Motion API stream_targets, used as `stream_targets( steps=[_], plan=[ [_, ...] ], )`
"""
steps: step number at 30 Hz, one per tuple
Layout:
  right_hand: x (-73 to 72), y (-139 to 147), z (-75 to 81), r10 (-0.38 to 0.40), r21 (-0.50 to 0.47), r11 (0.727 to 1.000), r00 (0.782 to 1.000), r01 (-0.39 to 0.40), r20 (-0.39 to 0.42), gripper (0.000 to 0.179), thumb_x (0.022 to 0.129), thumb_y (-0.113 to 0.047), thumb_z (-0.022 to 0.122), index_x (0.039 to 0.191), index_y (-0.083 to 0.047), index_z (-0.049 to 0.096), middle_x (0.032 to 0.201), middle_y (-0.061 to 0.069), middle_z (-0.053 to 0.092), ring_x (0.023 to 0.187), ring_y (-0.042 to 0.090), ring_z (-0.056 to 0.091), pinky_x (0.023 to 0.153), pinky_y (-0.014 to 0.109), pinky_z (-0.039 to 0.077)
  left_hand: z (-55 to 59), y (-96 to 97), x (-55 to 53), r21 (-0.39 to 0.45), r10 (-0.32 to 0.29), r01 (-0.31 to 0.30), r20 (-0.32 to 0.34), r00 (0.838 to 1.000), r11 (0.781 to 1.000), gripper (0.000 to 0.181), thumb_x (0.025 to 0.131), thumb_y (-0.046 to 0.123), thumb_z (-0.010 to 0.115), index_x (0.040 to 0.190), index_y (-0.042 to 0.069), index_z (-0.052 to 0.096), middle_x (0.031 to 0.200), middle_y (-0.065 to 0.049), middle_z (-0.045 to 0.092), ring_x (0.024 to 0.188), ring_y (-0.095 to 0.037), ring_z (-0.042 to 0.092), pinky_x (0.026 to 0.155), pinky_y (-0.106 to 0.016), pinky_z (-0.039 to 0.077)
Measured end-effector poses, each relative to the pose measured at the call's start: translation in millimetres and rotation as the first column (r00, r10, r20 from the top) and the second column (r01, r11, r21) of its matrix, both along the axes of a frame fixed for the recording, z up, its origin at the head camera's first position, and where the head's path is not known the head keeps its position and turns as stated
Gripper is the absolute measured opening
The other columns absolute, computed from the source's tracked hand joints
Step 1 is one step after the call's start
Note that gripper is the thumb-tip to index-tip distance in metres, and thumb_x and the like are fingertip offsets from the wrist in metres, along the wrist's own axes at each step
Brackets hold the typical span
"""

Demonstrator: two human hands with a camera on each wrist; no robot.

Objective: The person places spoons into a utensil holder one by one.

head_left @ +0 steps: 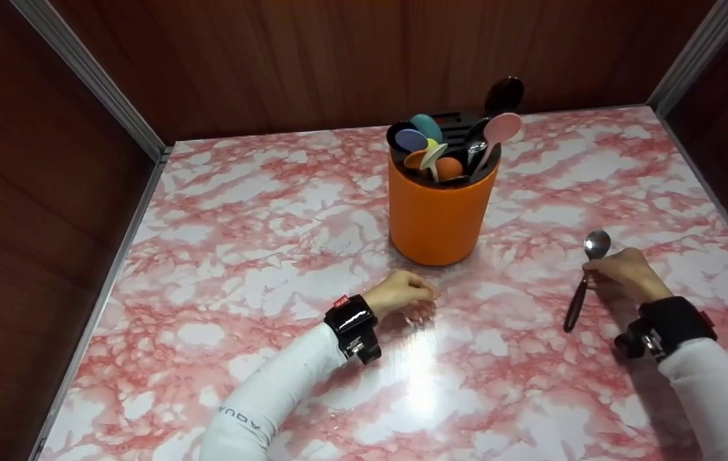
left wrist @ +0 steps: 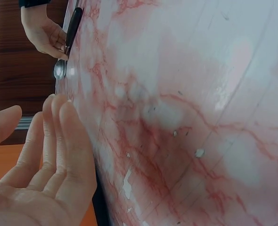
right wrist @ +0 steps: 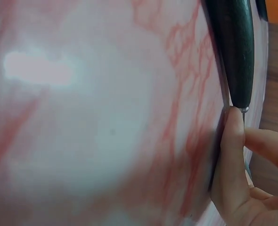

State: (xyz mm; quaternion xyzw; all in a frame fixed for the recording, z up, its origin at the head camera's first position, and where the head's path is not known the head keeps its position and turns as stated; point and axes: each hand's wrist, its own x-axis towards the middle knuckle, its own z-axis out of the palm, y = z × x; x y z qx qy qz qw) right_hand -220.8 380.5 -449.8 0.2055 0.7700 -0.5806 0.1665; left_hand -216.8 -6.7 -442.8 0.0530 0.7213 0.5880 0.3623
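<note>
A metal spoon with a dark handle (head_left: 576, 307) is at the right, close over the marbled tabletop. My right hand (head_left: 626, 272) pinches it at the thin neck between thumb and fingers; the bowl points away from me. In the right wrist view the dark handle (right wrist: 235, 52) rises above the pinching fingertips (right wrist: 233, 127). My left hand (head_left: 402, 291) hovers low in front of the orange holder (head_left: 437, 221), holding nothing. Its fingers (left wrist: 68, 141) are loosely extended with the thumb apart in the left wrist view.
Several spoons and ladles in different colours stand in the holder, among them a pink spoon (head_left: 502, 128) and a tall black ladle (head_left: 504, 95). Dark wood panels (head_left: 338, 70) wall the table at the back and sides.
</note>
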Motion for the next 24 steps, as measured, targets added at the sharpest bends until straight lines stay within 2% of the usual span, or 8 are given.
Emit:
stream_targets(
  steps=[5,10,16,19,24],
  plan=[
    [0.7,-4.7,-1.2,-0.019,-0.029,0.999,1.000,0.018,-0.021,0.005,0.091,0.000,0.059,0.092,0.005,0.057,0.066,0.000,0.064,0.060,0.007,0.066,0.064,0.022,0.059,-1.1,1.0,-0.2,0.001,-0.011,0.011,-0.023,1.000,1.000,0.024,0.093,0.004,0.061,0.112,-0.011,0.063,0.099,-0.025,0.067,0.059,-0.012,0.059,0.059,-0.024,0.057],
    [1.3,-15.8,-1.5,-0.035,-0.081,0.996,0.999,0.032,-0.037,0.005,0.092,0.002,0.056,0.087,0.003,0.057,0.066,0.000,0.064,0.060,0.007,0.066,0.064,0.021,0.059,-0.9,2.4,0.1,0.011,-0.012,0.012,-0.006,1.000,1.000,0.026,0.094,0.004,0.060,0.113,-0.013,0.062,0.101,-0.028,0.066,0.056,-0.013,0.058,0.054,-0.023,0.056],
    [1.0,-32.9,3.7,-0.066,-0.228,0.972,0.995,0.047,-0.074,0.007,0.094,0.004,0.054,0.087,0.005,0.056,0.068,0.004,0.066,0.061,0.010,0.068,0.064,0.023,0.059,-0.6,4.6,0.1,-0.004,0.014,-0.014,0.002,1.000,1.000,0.023,0.094,0.003,0.061,0.112,-0.011,0.064,0.098,-0.025,0.068,0.057,-0.013,0.058,0.055,-0.023,0.056],
    [0.9,-41.2,7.5,-0.038,-0.212,0.977,0.994,0.016,-0.104,0.008,0.095,0.003,0.054,0.088,0.004,0.057,0.069,0.003,0.066,0.063,0.009,0.067,0.065,0.022,0.059,-1.0,5.9,-0.1,-0.008,0.022,-0.022,-0.002,1.000,1.000,0.022,0.093,0.003,0.061,0.111,-0.010,0.064,0.095,-0.022,0.068,0.057,-0.012,0.058,0.055,-0.022,0.056],
    [2.5,-51.3,13.1,0.027,-0.163,0.986,0.993,-0.046,-0.119,0.012,0.096,0.000,0.054,0.087,-0.001,0.062,0.072,-0.001,0.064,0.068,0.007,0.065,0.070,0.019,0.058,-1.6,9.6,-0.7,0.019,-0.005,0.005,-0.018,1.000,1.000,0.023,0.094,0.003,0.060,0.111,-0.011,0.064,0.089,-0.019,0.069,0.057,-0.012,0.058,0.055,-0.023,0.056]
  ],
)
